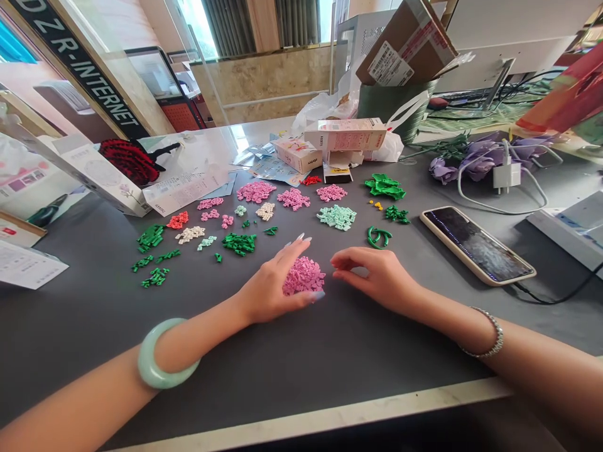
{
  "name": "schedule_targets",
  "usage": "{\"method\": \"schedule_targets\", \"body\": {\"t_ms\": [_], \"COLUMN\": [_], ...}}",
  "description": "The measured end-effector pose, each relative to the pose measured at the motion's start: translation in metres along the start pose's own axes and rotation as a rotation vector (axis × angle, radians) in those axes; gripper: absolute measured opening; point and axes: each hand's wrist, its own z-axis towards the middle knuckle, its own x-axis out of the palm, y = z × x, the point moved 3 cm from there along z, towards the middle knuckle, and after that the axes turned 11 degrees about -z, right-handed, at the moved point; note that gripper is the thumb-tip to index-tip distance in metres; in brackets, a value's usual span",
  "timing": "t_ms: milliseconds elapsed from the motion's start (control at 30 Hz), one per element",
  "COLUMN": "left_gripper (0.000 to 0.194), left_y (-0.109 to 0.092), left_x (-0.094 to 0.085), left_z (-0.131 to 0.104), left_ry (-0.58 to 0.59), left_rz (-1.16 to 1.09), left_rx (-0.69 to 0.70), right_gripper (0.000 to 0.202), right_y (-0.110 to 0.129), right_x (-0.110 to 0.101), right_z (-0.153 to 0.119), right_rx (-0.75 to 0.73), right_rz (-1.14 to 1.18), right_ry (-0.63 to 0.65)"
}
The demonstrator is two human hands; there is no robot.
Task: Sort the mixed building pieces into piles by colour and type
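A heap of small pink building bricks (305,276) lies on the dark grey table (282,370). My left hand (276,282) curves around the heap's left side, thumb and fingers spread apart. Just right of the heap, my right hand (377,273) hovers with bent fingers, a gap showing between thumb and forefinger. Beyond my hands are sorted piles: dark green pieces (239,243), mint green pieces (336,217), pink pieces (293,199), cream pieces (190,235) and red pieces (178,220). Green curved stems (378,236) lie past my right hand.
At right are a charging phone (478,245), a white charger (507,177) and purple flowers (485,157). Small boxes (298,155) and plastic bags stand at the back, before a green bin (396,103) holding a cardboard box (405,44). White boxes (108,172) stand at left.
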Motion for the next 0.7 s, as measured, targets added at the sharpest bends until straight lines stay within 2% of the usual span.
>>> {"method": "schedule_targets", "body": {"t_ms": [100,167,233,367,433,567,633,700], "left_gripper": [0.087,0.082,0.082,0.096,0.104,0.119,0.121,0.122], "left_y": [0.003,0.008,0.014,0.021,0.021,0.017,0.018,0.021], "left_x": [-0.011,-0.017,-0.021,-0.024,-0.023,-0.017,-0.015,-0.013], "left_z": [-0.007,-0.014,-0.02,-0.027,-0.026,-0.017,-0.012,-0.008], "left_ry": [-0.026,0.005,0.068,0.221,0.259,0.314,0.324,0.322], "left_rz": [-0.048,-0.03,0.022,0.151,0.214,0.323,0.377,0.407], "left_rx": [-0.019,-0.027,-0.047,-0.102,-0.122,-0.101,-0.088,-0.08], "right_gripper": [0.01,0.011,0.011,0.021,0.041,0.097,0.111,0.116], "right_y": [0.001,0.001,0.0,0.001,0.003,0.009,0.011,0.01], "right_x": [0.001,0.0,0.001,0.006,0.011,0.027,0.035,0.04], "right_z": [-0.001,-0.001,-0.001,-0.003,-0.005,-0.009,-0.01,-0.009], "right_rx": [-0.022,-0.027,-0.027,-0.038,-0.029,-0.037,-0.06,-0.065], "right_rz": [0.001,0.001,-0.005,-0.049,-0.087,-0.213,-0.3,-0.381], "right_ry": [0.005,0.005,0.017,0.075,0.11,0.245,0.294,0.297]}}
